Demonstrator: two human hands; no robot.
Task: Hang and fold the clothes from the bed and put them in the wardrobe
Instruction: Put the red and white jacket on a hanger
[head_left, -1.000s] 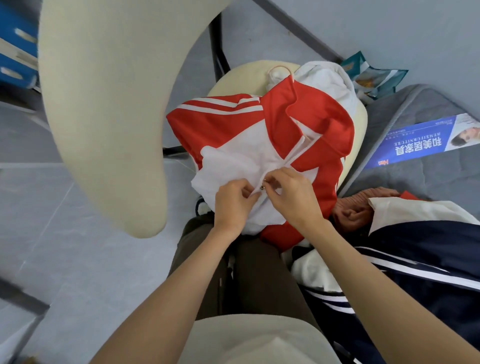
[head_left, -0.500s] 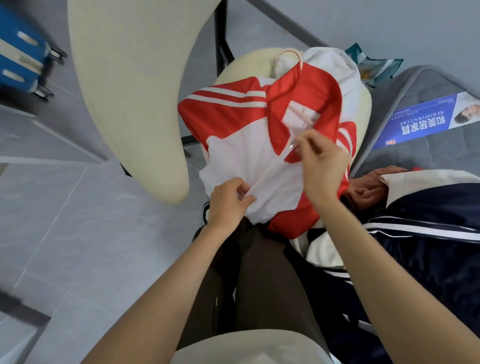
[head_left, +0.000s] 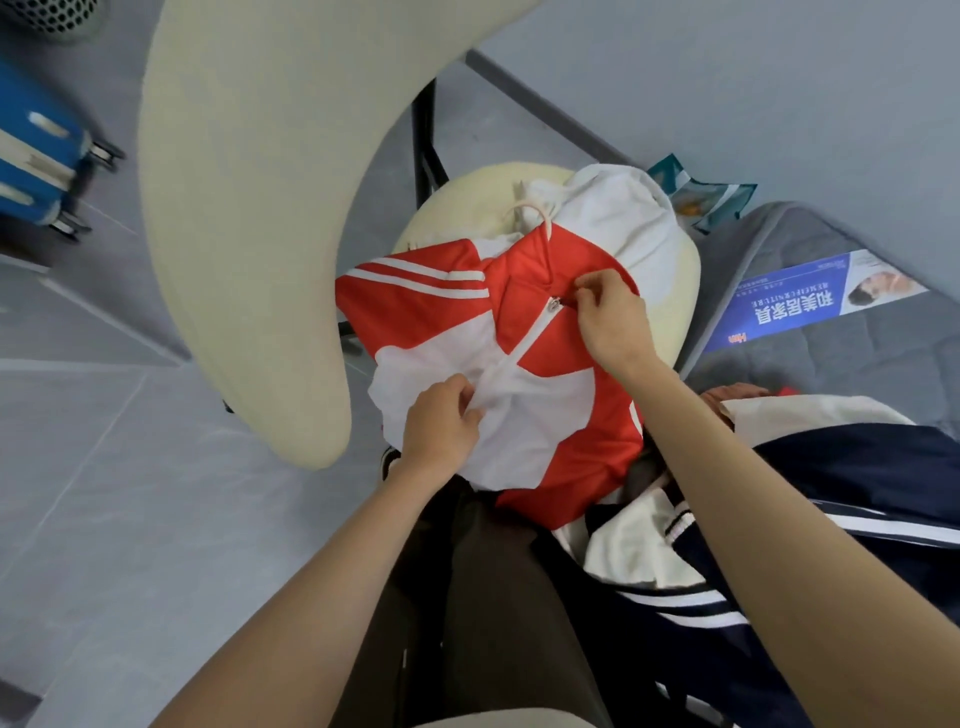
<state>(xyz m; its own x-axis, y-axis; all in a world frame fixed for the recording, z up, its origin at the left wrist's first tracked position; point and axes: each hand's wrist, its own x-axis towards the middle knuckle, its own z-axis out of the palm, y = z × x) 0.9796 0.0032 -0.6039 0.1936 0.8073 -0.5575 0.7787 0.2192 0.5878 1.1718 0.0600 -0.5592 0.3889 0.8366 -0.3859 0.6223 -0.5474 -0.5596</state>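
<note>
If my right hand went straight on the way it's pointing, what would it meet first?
Probably the red collar of the jacket, right ahead of the right hand pinching the zipper pull; the white hanger hook lies beyond. Depth is hard to judge.

We record a grey mattress (head_left: 831, 379) bearing a blue leaflet (head_left: 810, 304); a navy jacket (head_left: 862, 467) lies near that leaflet.
</note>
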